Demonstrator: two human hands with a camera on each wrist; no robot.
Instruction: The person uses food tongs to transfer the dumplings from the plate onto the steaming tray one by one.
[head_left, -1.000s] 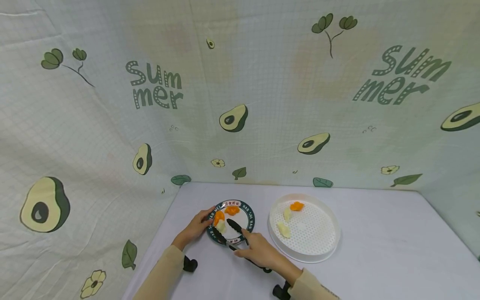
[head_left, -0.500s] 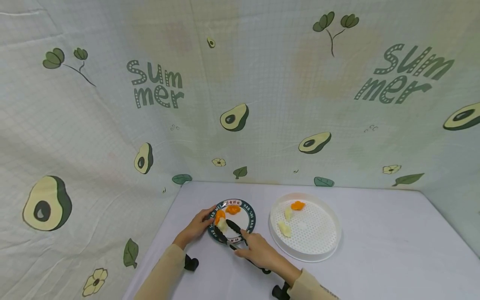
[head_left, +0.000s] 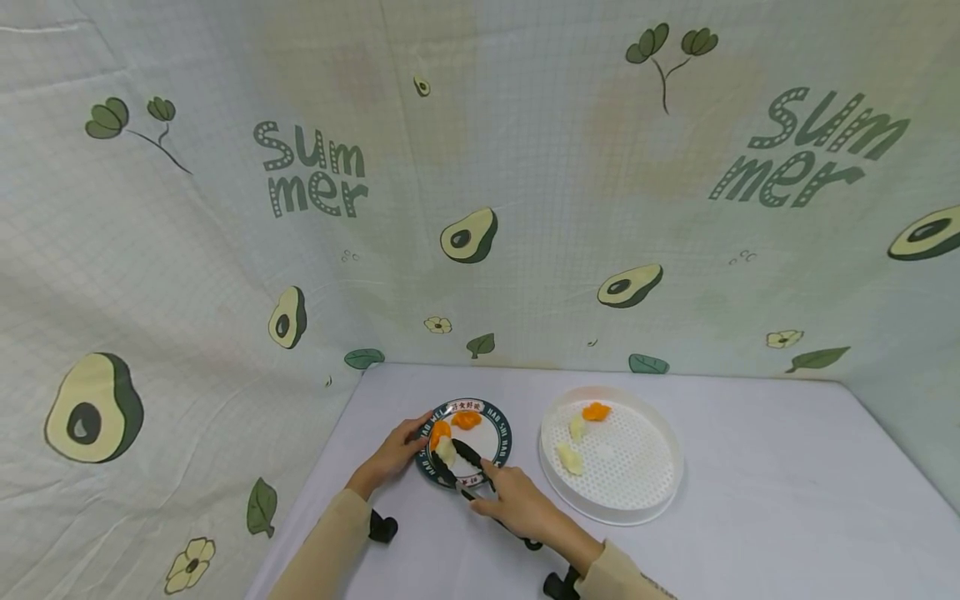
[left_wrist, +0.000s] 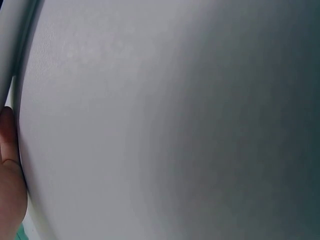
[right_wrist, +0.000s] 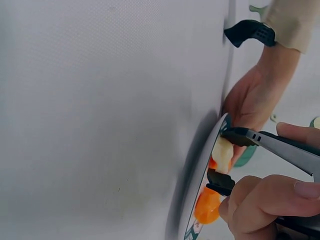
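Note:
My left hand (head_left: pixel 393 452) holds the left rim of a small plate (head_left: pixel 501 448) with a dark green lettered border. On the plate lie two orange lumpy pieces, one at the back (head_left: pixel 466 419) and one at the left (head_left: pixel 439 432). A pale yellow piece (head_left: pixel 446 451) sits in front of the left one. With my right hand (head_left: pixel 516 500) I grip tongs (right_wrist: pixel 280 149) that have black tips. Those tips stand on either side of the pale piece, low over the plate. In the left wrist view only part of the left hand (left_wrist: pixel 9 187) shows at the edge.
Right of the plate stands a round white tray (head_left: pixel 637 475) with a dotted base. It bears one orange piece (head_left: pixel 596 412) and two pale yellow pieces (head_left: pixel 570 459). A white-covered table (head_left: pixel 795 483) lies beneath. Behind it hangs an avocado-printed cloth (head_left: pixel 540 183).
The tong tips have drawn slightly closer together around the pale piece. My left hand stays at the plate's rim, and the tray's pieces lie as before.

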